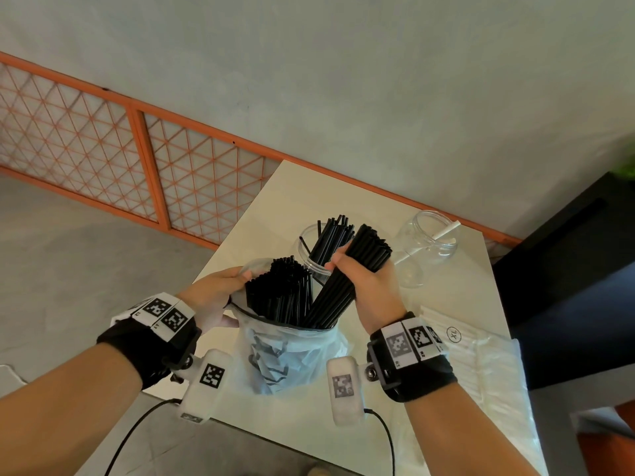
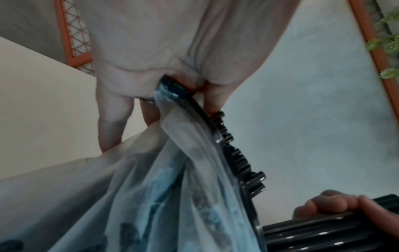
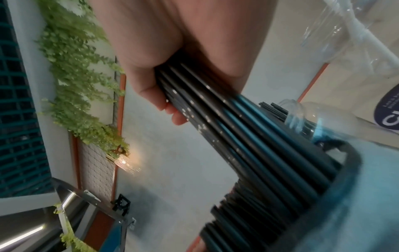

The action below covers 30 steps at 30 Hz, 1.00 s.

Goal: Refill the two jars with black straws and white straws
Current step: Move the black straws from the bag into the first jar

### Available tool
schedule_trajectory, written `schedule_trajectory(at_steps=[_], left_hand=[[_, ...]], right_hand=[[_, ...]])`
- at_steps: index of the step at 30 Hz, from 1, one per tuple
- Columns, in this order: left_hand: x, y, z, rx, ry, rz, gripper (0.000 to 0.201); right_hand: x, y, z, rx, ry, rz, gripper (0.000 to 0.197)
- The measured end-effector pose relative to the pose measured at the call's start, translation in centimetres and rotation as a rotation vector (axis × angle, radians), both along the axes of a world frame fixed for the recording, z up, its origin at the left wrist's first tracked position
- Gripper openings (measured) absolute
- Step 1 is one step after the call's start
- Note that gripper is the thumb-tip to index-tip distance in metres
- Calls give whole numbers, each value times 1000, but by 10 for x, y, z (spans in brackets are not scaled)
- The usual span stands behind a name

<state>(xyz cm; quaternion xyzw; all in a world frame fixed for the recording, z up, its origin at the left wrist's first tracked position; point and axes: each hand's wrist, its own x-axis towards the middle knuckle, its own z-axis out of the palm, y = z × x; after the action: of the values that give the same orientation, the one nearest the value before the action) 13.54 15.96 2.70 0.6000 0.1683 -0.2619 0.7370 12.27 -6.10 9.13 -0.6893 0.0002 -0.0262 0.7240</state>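
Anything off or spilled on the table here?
Nothing spilled. One oddity: the clear jar on the right lies tipped on its side on the table, with a single white straw poking from its mouth; the black-straw jar stands upright.

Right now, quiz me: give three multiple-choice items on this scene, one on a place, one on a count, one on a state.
1. Where is the bundle's lower end?
A. in the bag
B. in the right jar
C. flat on the table

2. How many white straws are in the right jar?
A. none
B. one
C. a full bunch

3. What is the left hand doing?
A. hanging free
B. holding a jar
C. holding the bag's rim

Key:
1 A: the bundle in the right hand still dips into the bag.
2 B: a single white straw leans in the right jar.
3 C: the left hand pinches the rim, plain in the left wrist view.
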Motion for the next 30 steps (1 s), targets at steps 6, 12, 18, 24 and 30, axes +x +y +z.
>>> schedule_trajectory(at_steps=[6, 12, 18, 24, 30], left_hand=[[3, 1, 3, 62, 1, 17, 20], [2, 9, 7, 59, 1, 9, 22], [2, 10, 13, 69, 9, 15, 23], [7, 8, 15, 108, 11, 56, 21], [13, 8, 11, 97, 33, 66, 29]], right_hand=[[1, -15, 30, 71, -70, -50, 26], [7, -39, 65, 339, -226, -78, 17], [28, -46, 91, 227, -392, -149, 15], [73, -26, 38, -138, -160, -251, 5], [95, -6, -32, -185, 150, -162, 27]])
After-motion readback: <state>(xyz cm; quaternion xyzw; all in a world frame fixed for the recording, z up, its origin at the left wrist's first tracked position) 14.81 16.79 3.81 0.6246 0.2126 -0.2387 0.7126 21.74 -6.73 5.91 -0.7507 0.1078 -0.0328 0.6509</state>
